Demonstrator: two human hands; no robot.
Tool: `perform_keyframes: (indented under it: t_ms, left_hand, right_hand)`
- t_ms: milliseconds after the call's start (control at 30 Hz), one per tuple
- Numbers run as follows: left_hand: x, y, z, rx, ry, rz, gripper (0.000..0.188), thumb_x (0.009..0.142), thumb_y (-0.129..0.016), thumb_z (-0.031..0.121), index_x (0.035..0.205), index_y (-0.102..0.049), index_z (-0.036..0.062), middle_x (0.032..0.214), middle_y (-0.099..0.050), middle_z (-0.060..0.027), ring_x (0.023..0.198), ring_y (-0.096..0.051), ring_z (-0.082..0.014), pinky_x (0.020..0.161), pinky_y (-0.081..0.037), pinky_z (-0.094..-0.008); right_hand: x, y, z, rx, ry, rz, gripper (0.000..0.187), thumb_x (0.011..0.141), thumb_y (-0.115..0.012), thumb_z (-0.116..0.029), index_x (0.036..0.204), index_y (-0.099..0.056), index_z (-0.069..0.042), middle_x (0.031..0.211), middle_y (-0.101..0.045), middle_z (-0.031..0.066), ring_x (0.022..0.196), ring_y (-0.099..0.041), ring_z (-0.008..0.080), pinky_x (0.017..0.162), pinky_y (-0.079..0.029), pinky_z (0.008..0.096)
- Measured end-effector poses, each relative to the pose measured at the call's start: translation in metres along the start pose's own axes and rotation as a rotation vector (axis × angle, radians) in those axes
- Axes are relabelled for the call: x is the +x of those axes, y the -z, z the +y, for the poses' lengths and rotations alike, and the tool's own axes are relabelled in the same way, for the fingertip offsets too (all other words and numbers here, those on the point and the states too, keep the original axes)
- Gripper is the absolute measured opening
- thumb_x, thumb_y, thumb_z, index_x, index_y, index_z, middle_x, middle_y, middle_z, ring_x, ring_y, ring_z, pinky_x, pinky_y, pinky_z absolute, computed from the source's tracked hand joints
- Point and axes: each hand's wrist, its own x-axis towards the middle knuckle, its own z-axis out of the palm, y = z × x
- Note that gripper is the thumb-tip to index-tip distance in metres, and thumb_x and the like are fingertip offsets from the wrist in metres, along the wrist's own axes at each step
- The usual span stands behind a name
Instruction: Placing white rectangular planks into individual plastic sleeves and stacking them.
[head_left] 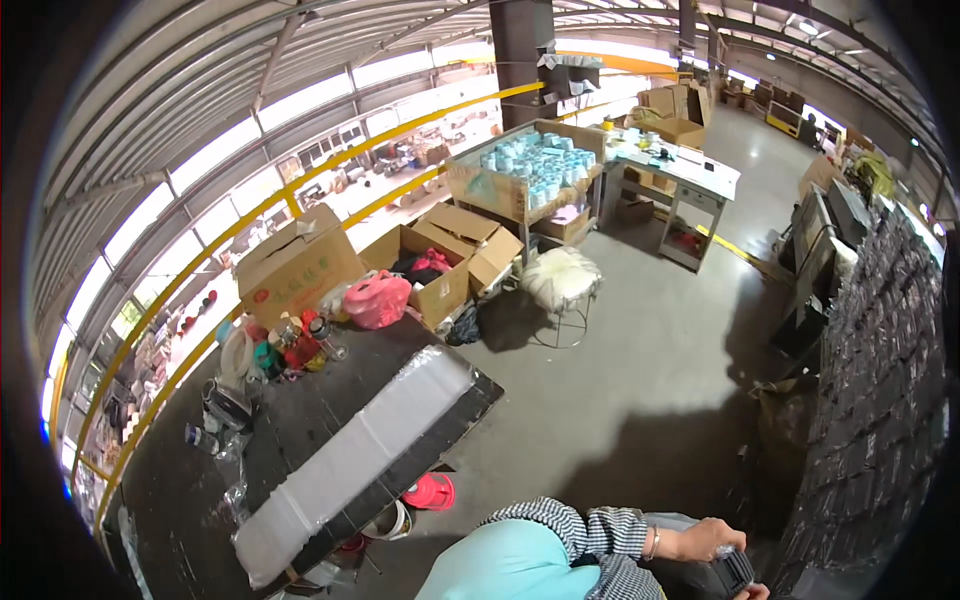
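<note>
At the lower right, my left hand (706, 540), with a bracelet at the wrist and a checkered sleeve behind it, is closed on the top end of a dark ribbed rectangular piece (735, 571). Only a few fingers of my right hand (756, 592) show at the bottom edge, bent against the lower end of that same piece. What exactly the piece is cannot be made out. Close by on the right rises a tall stack of dark, shiny wrapped pieces (880, 390).
A dark table (330, 420) with a long white padded strip (360, 450) stands left. Beyond are open cardboard boxes (440, 290), a stool with a pale cover (562, 280), a bin of light-blue rolls (540, 165) and a white-topped desk (690, 170). A red stool (432, 491) is under the table edge.
</note>
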Motion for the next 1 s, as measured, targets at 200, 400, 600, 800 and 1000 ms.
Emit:
perform_keyframes:
  t_ms: [200, 400, 600, 800, 1000]
  left_hand:
    - [-0.023, 0.013, -0.036, 0.024, 0.173, -0.098, 0.015, 0.07, -0.066, 0.006, 0.083, -0.069, 0.0121, 0.083, -0.071, -0.013, 0.085, -0.068, -0.0356, 0.072, -0.052, -0.0444]
    - [-0.02, -0.001, -0.038, 0.192, 0.124, -0.621, 0.012, 0.077, -0.07, 0.017, 0.086, -0.071, 0.0097, 0.083, -0.069, -0.0168, 0.085, -0.069, -0.0362, 0.07, -0.052, -0.0458]
    - [0.059, -0.058, 0.023, -0.77, 0.256, -0.619, 0.029, 0.086, -0.064, 0.023, 0.066, -0.053, 0.0043, 0.055, -0.047, -0.002, 0.053, -0.045, -0.0101, 0.05, -0.035, -0.0308]
    - [0.165, -0.024, 0.164, -1.483, 0.413, -0.512, 0.032, 0.094, -0.058, 0.028, 0.068, -0.044, 0.0146, 0.065, -0.044, 0.0025, 0.059, -0.039, -0.0077, 0.055, -0.034, -0.0248]
    - [0.224, -0.113, 0.158, -1.669, 0.449, -0.533, 0.051, 0.103, -0.054, 0.02, 0.151, -0.039, 0.0129, 0.095, -0.066, -0.0043, 0.06, -0.042, 0.0002, 0.054, -0.038, -0.0141]
  right_hand:
    - [0.022, 0.005, 0.062, -0.189, 0.01, -0.183, 0.023, 0.094, -0.055, -0.014, 0.112, -0.063, -0.001, 0.099, -0.062, 0.0181, 0.091, -0.057, 0.0297, 0.086, -0.045, 0.0429]
    - [-0.001, 0.019, 0.018, -0.464, -0.341, -0.023, 0.018, 0.094, -0.051, -0.01, 0.106, -0.063, -0.004, 0.097, -0.06, 0.0147, 0.085, -0.055, 0.0267, 0.083, -0.045, 0.0418]
    - [-0.059, 0.036, 0.022, 0.113, -0.127, 0.442, 0.03, 0.096, -0.062, -0.011, 0.121, -0.054, 0.003, 0.116, -0.062, 0.0075, 0.105, -0.056, 0.0229, 0.096, -0.045, 0.0399]
    - [-0.095, 0.015, 0.135, -0.193, -0.368, -0.055, 0.061, 0.082, -0.079, -0.027, 0.132, -0.053, -0.004, 0.129, -0.059, 0.014, 0.118, -0.056, 0.0248, 0.101, -0.046, 0.0405]
    - [-0.101, 0.056, 0.2, -0.065, -0.591, 0.303, 0.061, 0.078, -0.083, -0.023, 0.127, -0.053, -0.004, 0.118, -0.063, 0.0141, 0.107, -0.061, 0.0255, 0.097, -0.048, 0.0368]
